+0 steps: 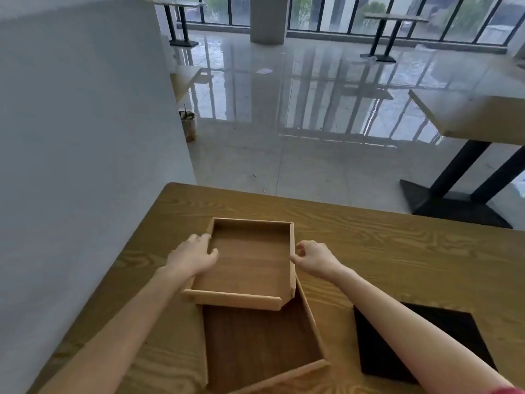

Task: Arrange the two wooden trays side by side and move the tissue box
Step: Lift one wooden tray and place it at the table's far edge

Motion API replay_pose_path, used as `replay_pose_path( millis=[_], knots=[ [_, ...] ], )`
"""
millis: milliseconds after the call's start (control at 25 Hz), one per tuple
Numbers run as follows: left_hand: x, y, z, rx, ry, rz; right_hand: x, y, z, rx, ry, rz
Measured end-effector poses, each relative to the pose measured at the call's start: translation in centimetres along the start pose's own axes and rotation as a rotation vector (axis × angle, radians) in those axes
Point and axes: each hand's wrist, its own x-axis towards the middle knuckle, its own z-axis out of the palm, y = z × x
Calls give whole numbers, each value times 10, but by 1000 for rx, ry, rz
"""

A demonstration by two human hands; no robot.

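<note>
We see the upper wooden tray (250, 263), a shallow square box of pale rims and brown grained floor, held between both hands, its near edge overlapping the far end of the darker lower tray (261, 345). The left hand (193, 257) clasps the left rim, thumb inside, fingers (203, 238) curled over the outer wall; the right hand (315, 258) pinches the right rim, its fingers nearly closed. Both trays rest on the grained wooden desk (397, 260). A flat black square object (443, 328) lies right of the lower tray, partly under the right forearm.
</note>
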Motion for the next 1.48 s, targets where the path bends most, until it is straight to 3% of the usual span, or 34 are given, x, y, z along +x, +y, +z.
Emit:
replay_pose_path(
  millis=[240, 680, 1040, 1480],
  knots=[
    [-1, -19, 39, -53, -104, -166, 6, 6, 32, 4, -12, 96],
    [2, -35, 60, -302, 32, -277, 7, 11, 42, 138, 63, 133],
    [-10, -19, 55, -479, 58, -225, -11, 33, 14, 280, 177, 133],
    [-9, 72, 57, -720, 99, -88, -19, 107, -50, 500, 338, 131]
  ],
)
